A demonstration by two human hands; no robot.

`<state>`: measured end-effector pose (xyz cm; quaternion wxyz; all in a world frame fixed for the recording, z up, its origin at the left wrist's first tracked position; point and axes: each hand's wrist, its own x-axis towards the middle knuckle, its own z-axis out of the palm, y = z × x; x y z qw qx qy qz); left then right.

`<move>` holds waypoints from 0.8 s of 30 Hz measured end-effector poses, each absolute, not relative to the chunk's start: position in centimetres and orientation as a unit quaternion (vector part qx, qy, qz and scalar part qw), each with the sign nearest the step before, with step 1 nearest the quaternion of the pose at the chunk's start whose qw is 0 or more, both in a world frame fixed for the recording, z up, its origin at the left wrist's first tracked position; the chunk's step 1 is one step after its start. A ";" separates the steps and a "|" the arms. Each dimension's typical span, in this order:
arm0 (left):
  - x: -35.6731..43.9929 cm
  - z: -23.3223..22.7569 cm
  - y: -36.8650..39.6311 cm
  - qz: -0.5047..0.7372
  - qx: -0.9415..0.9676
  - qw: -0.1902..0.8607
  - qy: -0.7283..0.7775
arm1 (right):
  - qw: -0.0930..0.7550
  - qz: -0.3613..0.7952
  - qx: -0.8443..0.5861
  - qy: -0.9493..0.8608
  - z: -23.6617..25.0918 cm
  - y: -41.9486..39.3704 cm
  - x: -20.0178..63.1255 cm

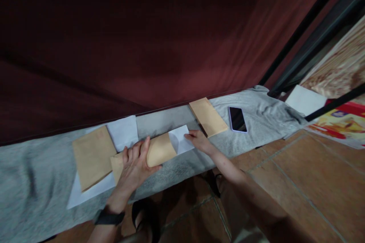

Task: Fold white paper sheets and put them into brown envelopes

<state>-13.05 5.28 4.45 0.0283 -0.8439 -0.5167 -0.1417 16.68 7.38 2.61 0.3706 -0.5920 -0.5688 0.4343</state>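
Note:
A tan paper envelope [160, 149] lies lengthwise on the grey cloth, with a white sheet of paper [180, 139] sticking out of its right end. My left hand [136, 165] rests across the envelope's left part, fingers and thumb spread, pressing on it. At the other end, my right hand [199, 140] pinches the sheet near its right edge between thumb and fingers. How far the paper reaches inside the envelope is hidden.
More tan envelopes [94, 158] lie at left over white sheets [124, 131]. Another tan envelope [209, 117] and a phone [237, 119] are to the right on the grey cloth [259, 121]. A dark red curtain [159, 45] hangs behind; a colourful box [342, 121] stands far right.

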 end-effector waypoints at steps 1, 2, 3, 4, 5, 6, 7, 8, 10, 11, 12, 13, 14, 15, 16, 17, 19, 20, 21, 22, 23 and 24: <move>-13.0 4.3 5.3 -0.144 -0.844 0.026 -0.515 | 0.369 0.444 -0.594 -0.560 2.5 7.3 16.2; -13.0 4.2 5.3 -0.145 -0.845 0.024 -0.514 | 0.366 0.455 -0.596 -0.552 2.3 7.2 15.6; -13.0 4.1 5.4 -0.146 -0.846 0.023 -0.512 | 0.361 0.465 -0.598 -0.543 2.2 7.1 15.1; -12.9 4.0 5.4 -0.147 -0.847 0.022 -0.510 | 0.360 0.474 -0.600 -0.535 2.1 7.0 14.6; -12.9 4.0 5.4 -0.147 -0.848 0.022 -0.508 | 0.361 0.480 -0.601 -0.527 2.1 7.0 14.2; -12.9 3.9 5.4 -0.148 -0.850 0.022 -0.506 | 0.366 0.482 -0.600 -0.523 2.0 6.9 13.8; -12.8 3.9 5.4 -0.149 -0.850 0.022 -0.505 | 0.371 0.482 -0.599 -0.521 2.0 6.8 13.4; -12.8 4.0 5.4 -0.149 -0.850 0.023 -0.505 | 0.374 0.482 -0.597 -0.521 2.0 6.8 13.1; -12.6 4.1 5.4 -0.147 -0.849 0.018 -0.508 | 0.368 0.486 -0.592 -0.527 2.0 6.6 12.5; -12.5 4.1 5.4 -0.145 -0.849 0.013 -0.509 | 0.359 0.488 -0.591 -0.532 2.0 6.6 12.2; -12.5 4.2 5.3 -0.143 -0.849 0.008 -0.509 | 0.348 0.487 -0.592 -0.539 2.1 6.5 11.9; -12.4 4.2 5.3 -0.142 -0.850 0.004 -0.508 | 0.336 0.481 -0.594 -0.550 2.1 6.4 11.6; -12.4 4.2 5.3 -0.142 -0.851 0.001 -0.506 | 0.325 0.467 -0.598 -0.564 2.2 6.3 11.3; -12.3 4.2 5.3 -0.143 -0.851 -0.001 -0.505 | 0.316 0.445 -0.603 -0.582 2.3 6.1 11.1; -12.3 4.2 5.4 -0.144 -0.851 -0.003 -0.506 | 0.309 0.414 -0.609 -0.602 2.4 6.0 10.8; -12.3 4.1 5.4 -0.146 -0.850 -0.002 -0.507 | 0.303 0.379 -0.615 -0.622 2.5 5.9 10.6; -12.3 4.1 5.4 -0.148 -0.847 0.005 -0.511 | 0.294 0.303 -0.626 -0.655 2.6 5.7 10.4; -12.2 4.1 5.5 -0.149 -0.846 0.011 -0.512 | 0.289 0.271 -0.631 -0.667 2.7 5.6 10.3; -12.2 4.1 5.5 -0.150 -0.846 0.018 -0.511 | 0.285 0.249 -0.633 -0.675 2.8 5.5 10.2; -12.2 4.1 5.5 -0.150 -0.847 0.023 -0.510 | 0.285 0.237 -0.634 -0.679 2.9 5.5 10.2; -12.1 4.2 5.5 -0.151 -0.847 0.027 -0.508 | 0.287 0.237 -0.633 -0.678 2.9 5.5 10.1; -12.1 4.2 5.5 -0.154 -0.849 0.030 -0.505 | 0.291 0.251 -0.633 -0.672 3.0 5.5 10.1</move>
